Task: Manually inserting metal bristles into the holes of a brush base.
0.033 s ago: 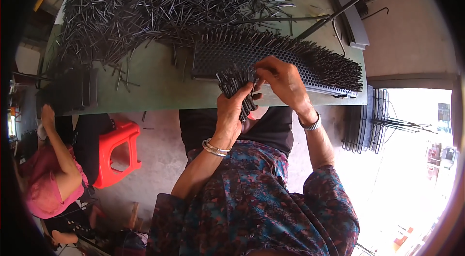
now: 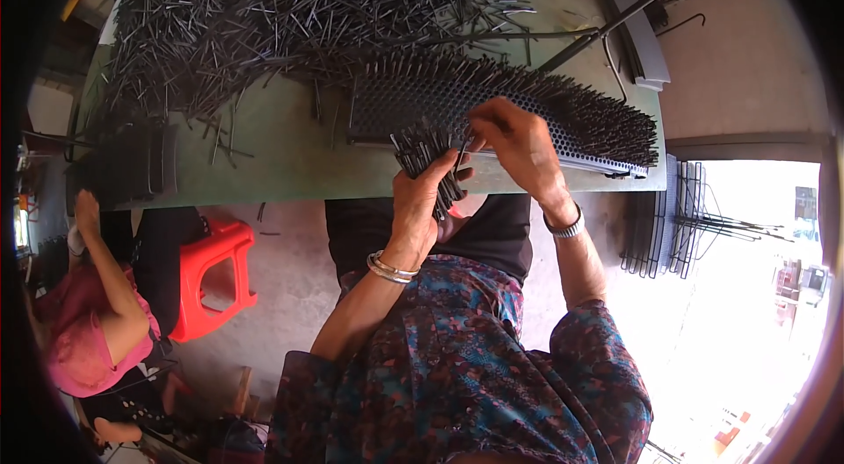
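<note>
Green table [image 2: 281, 167] spans the top. Below it: grey concrete floor [image 2: 290, 288], red plastic stool [image 2: 211, 275] lower left of the table. Wire racks [image 2: 668, 218] lean right of the table. Hard daylight washes out the floor at far right.

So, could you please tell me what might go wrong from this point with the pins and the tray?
The left hand grips a splayed bundle of black pins right at the green table edge, so some could slip to the floor. The perforated tray already bristles with upright pins, and the right hand working among them might knock some askew or get pricked.
</note>
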A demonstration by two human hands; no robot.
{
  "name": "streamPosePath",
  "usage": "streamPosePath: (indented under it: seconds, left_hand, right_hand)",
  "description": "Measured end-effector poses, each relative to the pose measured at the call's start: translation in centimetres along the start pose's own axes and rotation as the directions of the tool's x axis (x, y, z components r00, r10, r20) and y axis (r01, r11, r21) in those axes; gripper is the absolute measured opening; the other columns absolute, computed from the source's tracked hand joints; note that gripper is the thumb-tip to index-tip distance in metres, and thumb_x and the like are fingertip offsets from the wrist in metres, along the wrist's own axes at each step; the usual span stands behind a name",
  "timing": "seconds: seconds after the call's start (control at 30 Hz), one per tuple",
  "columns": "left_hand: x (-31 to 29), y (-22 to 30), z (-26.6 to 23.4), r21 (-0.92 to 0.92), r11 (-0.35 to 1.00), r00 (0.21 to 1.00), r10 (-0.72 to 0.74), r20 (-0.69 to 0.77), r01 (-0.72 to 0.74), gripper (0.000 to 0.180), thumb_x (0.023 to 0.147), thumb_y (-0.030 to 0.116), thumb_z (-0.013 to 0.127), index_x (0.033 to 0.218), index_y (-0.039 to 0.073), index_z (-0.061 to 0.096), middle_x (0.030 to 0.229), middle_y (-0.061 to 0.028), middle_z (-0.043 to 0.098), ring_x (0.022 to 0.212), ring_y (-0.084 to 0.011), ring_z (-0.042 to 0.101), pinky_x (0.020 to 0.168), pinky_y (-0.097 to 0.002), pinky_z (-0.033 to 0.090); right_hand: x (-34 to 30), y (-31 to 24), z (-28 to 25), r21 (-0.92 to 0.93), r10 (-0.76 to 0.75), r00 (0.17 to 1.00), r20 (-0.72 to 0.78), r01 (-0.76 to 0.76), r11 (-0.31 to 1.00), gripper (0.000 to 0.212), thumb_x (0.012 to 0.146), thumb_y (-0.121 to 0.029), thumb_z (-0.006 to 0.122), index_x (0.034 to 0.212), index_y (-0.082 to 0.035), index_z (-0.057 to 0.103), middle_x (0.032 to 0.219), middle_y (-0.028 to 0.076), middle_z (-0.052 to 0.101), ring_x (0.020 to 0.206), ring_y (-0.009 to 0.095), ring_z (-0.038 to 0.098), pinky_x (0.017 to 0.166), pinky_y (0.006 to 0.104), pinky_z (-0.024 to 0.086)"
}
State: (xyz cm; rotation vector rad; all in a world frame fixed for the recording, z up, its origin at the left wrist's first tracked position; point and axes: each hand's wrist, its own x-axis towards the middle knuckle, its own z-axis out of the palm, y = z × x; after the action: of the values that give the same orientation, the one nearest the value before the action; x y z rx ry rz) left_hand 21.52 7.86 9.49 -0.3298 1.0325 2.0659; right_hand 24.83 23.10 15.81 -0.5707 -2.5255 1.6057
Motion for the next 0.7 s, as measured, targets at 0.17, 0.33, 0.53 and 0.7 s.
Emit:
streamPosePath:
  seconds: [0.17,0.33,0.53,0.7]
  left_hand:
    - [-0.2,0.6,-0.2,-0.01,0.997,0.996,-0.082,-0.015,0.082,0.02,0.087,0.016,0.071,0.101,0.003,0.065,0.092,-0.0138,0.071,0.076,-0.0231,0.071,0.065,-0.0346,0.059]
    - [0.0,0.0,-0.3,0.02,0.997,0.997,-0.075,0.015,0.075,0.019,0.086,0.02,0.073,0.091,0.003,0.066,0.077,-0.01,0.07,0.061,-0.0165,0.065,0.052,-0.0274,0.051]
    - [0.0,0.2,-0.5,0.06,0.998,0.999,-0.03,0.028,0.028,0.02,0.086,0.021,0.073,0.088,0.002,0.066,0.075,-0.0083,0.069,0.055,-0.0142,0.061,0.049,-0.0247,0.047]
    - [-0.5,0.9,0.0,0.051,0.999,0.999,-0.015,0.031,0.013,0.019,0.087,0.018,0.071,0.094,0.001,0.067,0.081,-0.0114,0.071,0.062,-0.0161,0.066,0.054,-0.0254,0.05]
  right_hand:
    - [2.1,0.4,-1.1,-0.208,-0.264,0.865,-0.426,0.19,0.959,0.009,0.093,-0.005,0.058,0.1,0.0,0.059,0.08,0.01,0.07,0.07,0.019,0.07,0.06,0.0285,0.051]
    - [4.5,2.4,-0.4,-0.351,-0.403,0.79,-0.463,0.254,0.901,0.01,0.093,-0.006,0.059,0.101,-0.001,0.057,0.078,0.012,0.068,0.066,0.021,0.069,0.059,0.0315,0.052]
    - [4.9,4.1,0.3,-0.464,-0.44,0.806,-0.396,0.238,0.853,0.008,0.087,-0.008,0.066,0.094,-0.006,0.064,0.081,0.012,0.063,0.069,0.027,0.065,0.059,0.0364,0.05]
    - [4.4,3.3,0.5,-0.64,-0.539,0.763,-0.357,0.22,0.736,0.011,0.083,-0.013,0.071,0.094,-0.011,0.07,0.09,0.01,0.057,0.075,0.031,0.061,0.061,0.0383,0.05]
